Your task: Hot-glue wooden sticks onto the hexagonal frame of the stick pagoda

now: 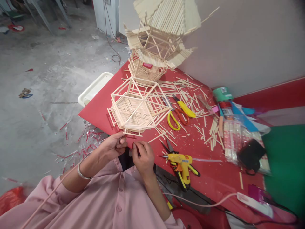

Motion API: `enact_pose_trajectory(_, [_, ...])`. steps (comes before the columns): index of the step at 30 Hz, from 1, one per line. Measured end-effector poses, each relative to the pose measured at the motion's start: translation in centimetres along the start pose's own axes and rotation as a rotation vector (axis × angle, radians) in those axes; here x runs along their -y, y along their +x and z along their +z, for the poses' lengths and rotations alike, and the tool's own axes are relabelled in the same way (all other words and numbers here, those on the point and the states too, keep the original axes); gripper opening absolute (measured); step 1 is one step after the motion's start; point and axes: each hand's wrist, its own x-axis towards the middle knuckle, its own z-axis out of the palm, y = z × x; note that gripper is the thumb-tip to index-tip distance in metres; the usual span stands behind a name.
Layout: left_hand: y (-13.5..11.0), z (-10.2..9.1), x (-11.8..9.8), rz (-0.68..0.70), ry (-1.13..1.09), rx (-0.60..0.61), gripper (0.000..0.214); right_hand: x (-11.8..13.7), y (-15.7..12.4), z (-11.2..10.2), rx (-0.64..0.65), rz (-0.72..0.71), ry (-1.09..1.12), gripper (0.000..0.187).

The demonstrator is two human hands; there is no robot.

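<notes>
Pink shirt (107, 203) fills the bottom of the view, and both arms reach out from it. On the left wrist sits a silver bangle (82, 174). At the near edge of the red bench (100, 109), the left hand (114, 146) and the right hand (143, 157) are close together. Both hands have their fingers curled in and pinched shut. I cannot tell what they pinch, because it is too small to see. The left hand's fingertips are just below the near edge of the six-sided stick frame (137, 106), which lies flat on the bench right in front of the hands. To the right of the right hand lies a yellow glue gun (182, 162) on its side. A bit farther on are the scissors (177, 116) with yellow and orange handles, just beside the frame. Loose sticks (188, 89) are spread all over the bench around them. Far to the right is a clear bag of sticks (238, 136), and a green tape roll (222, 93) is behind it. Behind the frame stands a tall stick tower (157, 41), close to the grey wall (250, 41). The dusty floor (47, 79) is on the left.
</notes>
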Motion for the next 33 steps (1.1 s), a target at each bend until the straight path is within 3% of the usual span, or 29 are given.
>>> enact_pose_trajectory(24, [-0.11,0.22,0.04,-0.006,-0.005,-0.047,0.046,0.03,0.03,0.01,-0.004,0.006,-0.008,0.016])
enact_pose_trajectory(33, [-0.04,0.06,-0.01,0.013,0.0,-0.024,0.042,-0.12,-0.08,0.24,-0.005,-0.003,-0.004,0.014])
